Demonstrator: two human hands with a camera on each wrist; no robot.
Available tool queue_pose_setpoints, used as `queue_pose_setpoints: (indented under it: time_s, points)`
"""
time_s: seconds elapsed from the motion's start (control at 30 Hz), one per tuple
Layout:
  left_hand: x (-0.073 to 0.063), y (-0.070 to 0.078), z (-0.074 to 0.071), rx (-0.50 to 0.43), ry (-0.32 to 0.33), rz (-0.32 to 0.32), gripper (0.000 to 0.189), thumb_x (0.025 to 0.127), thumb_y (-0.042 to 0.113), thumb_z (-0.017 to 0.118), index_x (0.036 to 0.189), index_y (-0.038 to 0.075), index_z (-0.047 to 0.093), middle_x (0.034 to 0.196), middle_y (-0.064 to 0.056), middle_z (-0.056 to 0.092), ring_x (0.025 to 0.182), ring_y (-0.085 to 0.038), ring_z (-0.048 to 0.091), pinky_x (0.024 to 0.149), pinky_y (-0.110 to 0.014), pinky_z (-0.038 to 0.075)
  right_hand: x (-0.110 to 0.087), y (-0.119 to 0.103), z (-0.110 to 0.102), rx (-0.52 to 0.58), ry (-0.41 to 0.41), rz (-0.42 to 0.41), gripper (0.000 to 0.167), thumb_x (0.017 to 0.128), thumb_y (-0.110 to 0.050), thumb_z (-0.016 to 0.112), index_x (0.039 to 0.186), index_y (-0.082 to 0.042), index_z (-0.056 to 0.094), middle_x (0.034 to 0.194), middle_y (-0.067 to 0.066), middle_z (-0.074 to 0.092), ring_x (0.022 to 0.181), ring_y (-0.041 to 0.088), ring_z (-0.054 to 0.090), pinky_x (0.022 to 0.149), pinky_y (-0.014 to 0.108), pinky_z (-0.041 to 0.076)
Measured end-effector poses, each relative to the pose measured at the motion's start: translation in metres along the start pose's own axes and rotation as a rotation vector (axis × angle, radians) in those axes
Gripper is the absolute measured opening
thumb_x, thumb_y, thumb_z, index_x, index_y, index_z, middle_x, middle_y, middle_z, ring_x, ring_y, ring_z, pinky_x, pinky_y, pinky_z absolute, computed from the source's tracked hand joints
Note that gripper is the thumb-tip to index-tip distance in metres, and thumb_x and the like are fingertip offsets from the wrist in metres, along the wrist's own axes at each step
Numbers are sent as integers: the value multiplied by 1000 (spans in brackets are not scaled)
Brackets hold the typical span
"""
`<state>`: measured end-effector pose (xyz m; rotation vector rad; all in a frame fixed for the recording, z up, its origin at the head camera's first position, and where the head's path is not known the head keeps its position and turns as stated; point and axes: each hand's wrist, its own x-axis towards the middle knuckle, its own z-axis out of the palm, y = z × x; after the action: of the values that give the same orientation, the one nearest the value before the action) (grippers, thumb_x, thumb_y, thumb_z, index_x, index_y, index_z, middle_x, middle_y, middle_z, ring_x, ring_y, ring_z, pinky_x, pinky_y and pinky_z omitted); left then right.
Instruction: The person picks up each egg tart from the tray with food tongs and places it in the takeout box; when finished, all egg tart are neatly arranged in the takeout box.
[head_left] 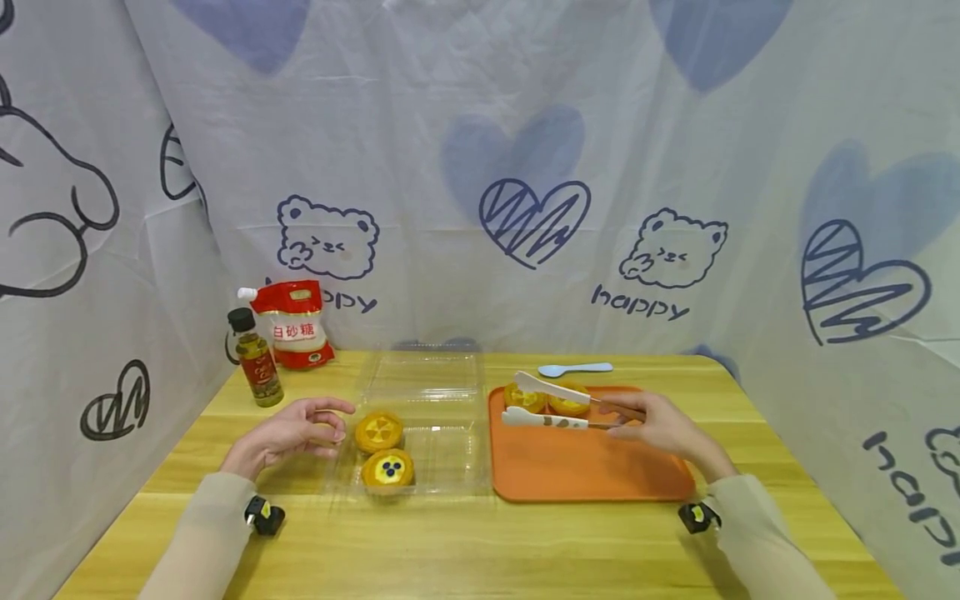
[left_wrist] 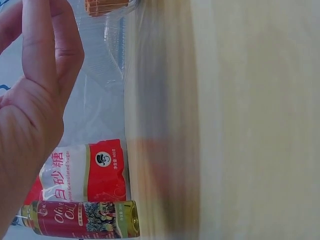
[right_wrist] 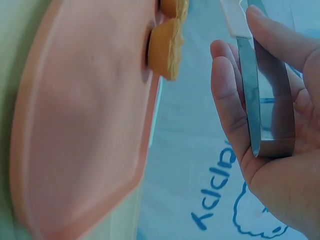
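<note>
My right hand (head_left: 656, 427) holds a pair of metal tongs (right_wrist: 254, 95) with white tips, its thumb on one arm and fingers round the other. In the head view the tong tips spread above an orange tray (head_left: 592, 467), near two egg tarts (head_left: 570, 400) at its back left. My left hand (head_left: 296, 429) is beside a clear plastic box (head_left: 450, 454), fingers loosely bent and holding nothing. Inside the box's left side sit a tart with yellow fruit pieces (head_left: 378, 432) and a tart with blueberries (head_left: 388, 469). The box's lid (head_left: 423, 375) is folded back.
At the back left of the wooden table (head_left: 420, 550) stand an olive oil bottle (head_left: 258, 362) and a red and white sugar bag (head_left: 296, 327). A pale spoon (head_left: 576, 369) lies behind the tray. Printed cloth (head_left: 435, 275) hangs round the table.
</note>
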<state>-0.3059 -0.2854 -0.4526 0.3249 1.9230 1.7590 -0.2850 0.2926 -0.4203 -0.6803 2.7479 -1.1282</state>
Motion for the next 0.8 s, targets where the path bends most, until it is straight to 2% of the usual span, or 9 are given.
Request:
queue_pose_setpoints:
  time_s: [0.13, 0.37, 0.53, 0.67, 0.8]
  points:
    - [0, 0, -1, -2, 1, 4, 59, 90, 1, 65, 140, -8, 35, 97, -5, 61, 83, -17, 66, 78, -35, 61, -7, 6, -5, 5, 16, 25, 52, 89, -12, 71, 138, -11, 56, 130, 18, 63, 108, 31, 65, 87, 35, 56]
    - [-1, -1, -1, -3, 3, 6, 61, 90, 2, 66, 140, -9, 33, 102, -8, 60, 83, -16, 65, 79, -35, 61, -18, 20, -9, 19, 38, 42, 51, 90, -14, 70, 137, -1, 54, 128, 21, 63, 121, 41, 57, 98, 45, 52]
    - [-1, -1, -1, -11, 0, 7, 62, 90, 1, 65, 140, -10, 32, 103, -8, 60, 84, -15, 65, 79, -34, 61, -25, 27, -14, 49, 64, 60, 52, 90, -16, 70, 137, 0, 54, 129, 23, 62, 124, 43, 54, 99, 46, 51]
    - [-2, -1, 0, -20, -2, 5, 63, 89, 2, 66, 141, -10, 32, 104, -10, 60, 84, -16, 65, 79, -34, 61, -27, 31, -19, 47, 73, 95, 54, 90, -19, 71, 138, -1, 54, 129, 22, 62, 124, 42, 54, 95, 34, 54]
    - [-2, 1, 0, -22, 3, 1, 64, 89, 2, 67, 141, -11, 32, 104, -10, 60, 84, -16, 65, 79, -35, 61, -29, 33, -25, 29, 93, 118, 56, 89, -19, 73, 137, 1, 54, 128, 23, 62, 122, 41, 55, 85, 20, 53]
